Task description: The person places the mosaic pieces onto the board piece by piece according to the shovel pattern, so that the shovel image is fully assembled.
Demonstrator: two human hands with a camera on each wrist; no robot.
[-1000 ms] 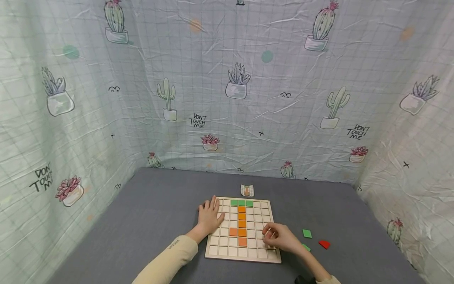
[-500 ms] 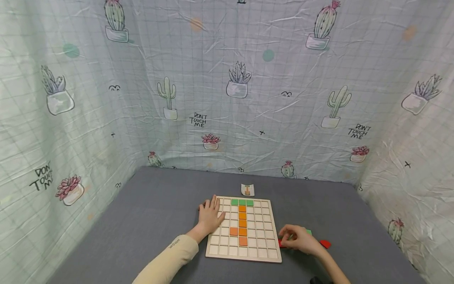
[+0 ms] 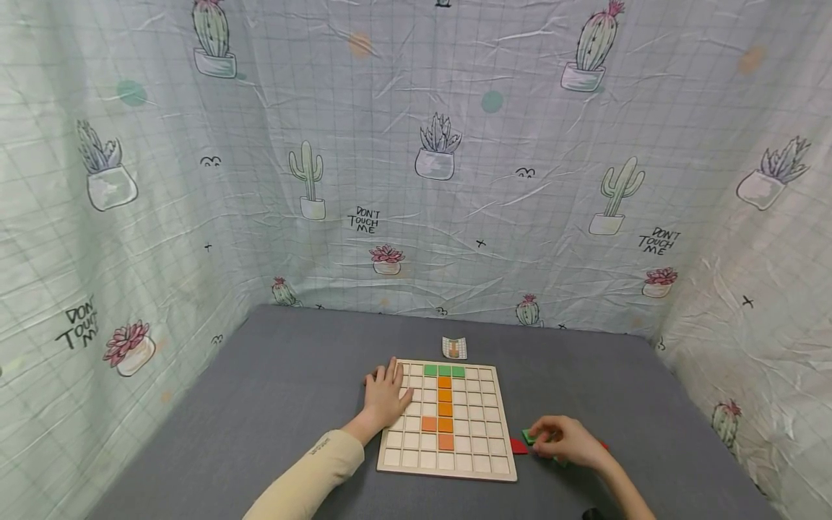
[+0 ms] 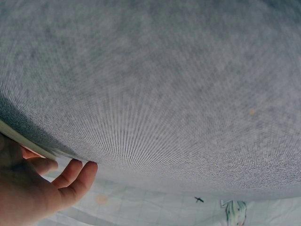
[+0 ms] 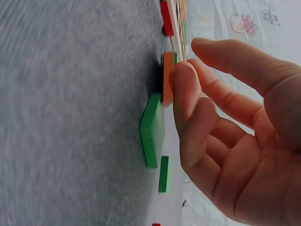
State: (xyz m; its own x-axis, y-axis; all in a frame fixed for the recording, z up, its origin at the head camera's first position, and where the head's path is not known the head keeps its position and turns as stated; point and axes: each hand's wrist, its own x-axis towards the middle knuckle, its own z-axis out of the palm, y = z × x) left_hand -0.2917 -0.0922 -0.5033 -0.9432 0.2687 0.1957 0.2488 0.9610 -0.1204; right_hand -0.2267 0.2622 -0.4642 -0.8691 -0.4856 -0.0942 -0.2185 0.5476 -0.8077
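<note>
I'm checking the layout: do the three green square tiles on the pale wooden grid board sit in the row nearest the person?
No, the three green tiles sit in the far row of the board.

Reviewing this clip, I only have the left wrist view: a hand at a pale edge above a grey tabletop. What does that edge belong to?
Observer: A gridded board.
Operator: Where's the other hand?
Observer: The right hand is off the board's right side, close over loose tiles.
Operator: Are any tiles on the board?
Observer: Yes, including three green tiles side by side in its far row.
</note>
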